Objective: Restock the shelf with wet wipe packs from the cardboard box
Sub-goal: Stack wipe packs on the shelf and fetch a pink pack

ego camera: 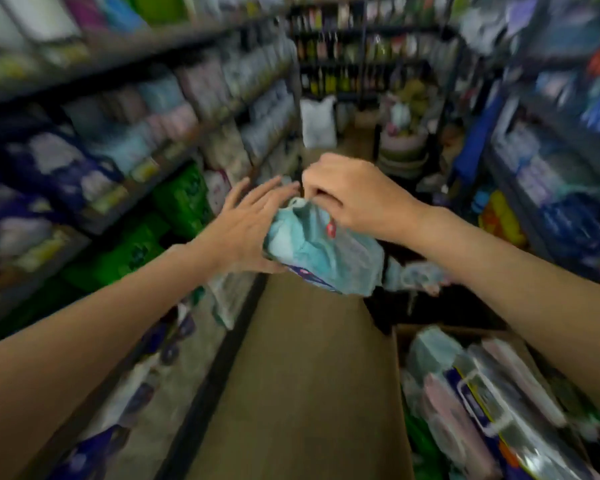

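A light blue wet wipe pack [321,252] hangs in mid-air over the aisle floor, between both hands. My right hand [354,195] pinches its top edge from above. My left hand [246,226] lies flat against the pack's left side, fingers spread and thumb under it. At the bottom right stands the cardboard box [406,332], holding more packs [482,393] in clear wrap. The shelf [125,188] of packaged goods runs along the left. The whole view is blurred by motion.
A brown floor strip [309,375] runs down the aisle between the left shelf and another shelf [551,168] on the right. A white sack [318,123] and stacked basins [404,147] stand at the far end. Green packs [174,206] fill a lower left shelf.
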The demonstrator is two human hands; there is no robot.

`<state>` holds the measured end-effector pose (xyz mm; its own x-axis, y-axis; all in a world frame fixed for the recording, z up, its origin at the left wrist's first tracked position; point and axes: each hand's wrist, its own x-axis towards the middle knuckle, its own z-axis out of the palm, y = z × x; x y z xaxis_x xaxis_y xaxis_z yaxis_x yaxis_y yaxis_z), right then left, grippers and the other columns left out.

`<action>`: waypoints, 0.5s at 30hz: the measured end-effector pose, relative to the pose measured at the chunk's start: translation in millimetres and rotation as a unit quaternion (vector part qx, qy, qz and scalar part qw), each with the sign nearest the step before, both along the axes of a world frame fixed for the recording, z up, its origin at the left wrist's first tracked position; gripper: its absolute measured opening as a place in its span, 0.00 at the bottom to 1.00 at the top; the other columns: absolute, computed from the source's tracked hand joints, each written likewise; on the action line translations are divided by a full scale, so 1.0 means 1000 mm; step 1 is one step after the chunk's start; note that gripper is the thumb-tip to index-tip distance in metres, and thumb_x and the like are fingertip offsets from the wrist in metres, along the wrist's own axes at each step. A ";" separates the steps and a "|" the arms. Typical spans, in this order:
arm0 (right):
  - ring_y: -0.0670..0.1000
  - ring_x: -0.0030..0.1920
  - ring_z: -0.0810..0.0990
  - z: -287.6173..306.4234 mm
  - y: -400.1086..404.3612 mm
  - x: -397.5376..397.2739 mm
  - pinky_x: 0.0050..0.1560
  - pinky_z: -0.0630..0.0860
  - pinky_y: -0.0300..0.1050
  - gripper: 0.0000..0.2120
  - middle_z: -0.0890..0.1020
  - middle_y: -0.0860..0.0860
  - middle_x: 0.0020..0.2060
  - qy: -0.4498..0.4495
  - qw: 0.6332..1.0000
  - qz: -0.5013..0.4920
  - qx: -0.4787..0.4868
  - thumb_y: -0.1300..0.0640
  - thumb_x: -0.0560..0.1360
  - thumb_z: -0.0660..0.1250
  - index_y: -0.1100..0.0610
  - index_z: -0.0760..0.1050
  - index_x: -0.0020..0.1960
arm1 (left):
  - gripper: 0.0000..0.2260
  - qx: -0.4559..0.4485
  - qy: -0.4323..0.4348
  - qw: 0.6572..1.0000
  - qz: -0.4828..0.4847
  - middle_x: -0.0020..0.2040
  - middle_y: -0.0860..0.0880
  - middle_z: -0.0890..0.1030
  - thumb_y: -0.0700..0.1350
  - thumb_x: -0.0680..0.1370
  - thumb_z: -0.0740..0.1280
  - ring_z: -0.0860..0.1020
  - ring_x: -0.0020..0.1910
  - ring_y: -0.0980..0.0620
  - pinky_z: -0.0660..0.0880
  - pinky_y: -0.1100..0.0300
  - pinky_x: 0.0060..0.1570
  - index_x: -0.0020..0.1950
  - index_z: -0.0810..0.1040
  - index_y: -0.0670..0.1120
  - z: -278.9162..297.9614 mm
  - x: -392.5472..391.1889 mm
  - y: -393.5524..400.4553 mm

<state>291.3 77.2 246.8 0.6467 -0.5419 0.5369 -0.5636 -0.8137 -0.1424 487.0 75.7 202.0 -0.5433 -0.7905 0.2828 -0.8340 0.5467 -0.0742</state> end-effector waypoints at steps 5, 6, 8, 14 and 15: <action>0.48 0.41 0.74 0.121 0.006 0.117 0.43 0.67 0.43 0.04 0.80 0.57 0.39 -0.106 0.992 0.023 -0.062 0.67 0.69 0.63 0.66 0.76 0.42 | 0.43 0.068 0.309 0.948 0.037 0.54 0.61 0.74 0.65 0.51 0.70 0.73 0.50 0.63 0.68 0.74 0.52 0.62 0.66 0.50 0.109 0.095 0.058; 0.46 0.42 0.74 0.142 0.010 0.141 0.44 0.68 0.41 0.03 0.80 0.55 0.39 -0.137 0.989 0.032 -0.046 0.68 0.70 0.64 0.66 0.76 0.43 | 0.40 0.063 0.356 0.931 0.055 0.51 0.62 0.75 0.64 0.51 0.72 0.75 0.46 0.63 0.72 0.72 0.49 0.58 0.66 0.51 0.130 0.115 0.071; 0.43 0.42 0.75 0.179 0.018 0.185 0.44 0.70 0.33 0.04 0.78 0.48 0.40 -0.194 0.980 0.048 -0.001 0.68 0.73 0.64 0.63 0.77 0.45 | 0.34 0.047 0.427 0.899 0.087 0.49 0.57 0.78 0.56 0.55 0.78 0.78 0.47 0.59 0.77 0.64 0.47 0.55 0.67 0.49 0.164 0.156 0.090; 0.38 0.47 0.75 0.211 0.044 0.289 0.46 0.75 0.30 0.13 0.76 0.45 0.53 -0.256 0.942 0.137 0.169 0.55 0.78 0.62 0.55 0.70 0.61 | 0.27 -0.068 0.567 0.806 0.156 0.46 0.49 0.81 0.48 0.60 0.79 0.82 0.42 0.53 0.80 0.60 0.39 0.52 0.71 0.45 0.235 0.276 0.151; 0.39 0.49 0.75 0.209 0.047 0.307 0.50 0.75 0.33 0.18 0.73 0.44 0.57 -0.232 0.946 0.156 0.161 0.53 0.77 0.63 0.53 0.66 0.65 | 0.24 -0.088 0.583 0.791 0.166 0.45 0.50 0.81 0.46 0.63 0.78 0.83 0.39 0.55 0.79 0.62 0.36 0.52 0.71 0.45 0.244 0.295 0.159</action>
<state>597.9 124.1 456.1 0.5363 -0.5482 0.6417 -0.1193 -0.8019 -0.5854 781.5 235.0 445.5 0.3966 -0.7278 0.5595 -0.4868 0.3500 0.8003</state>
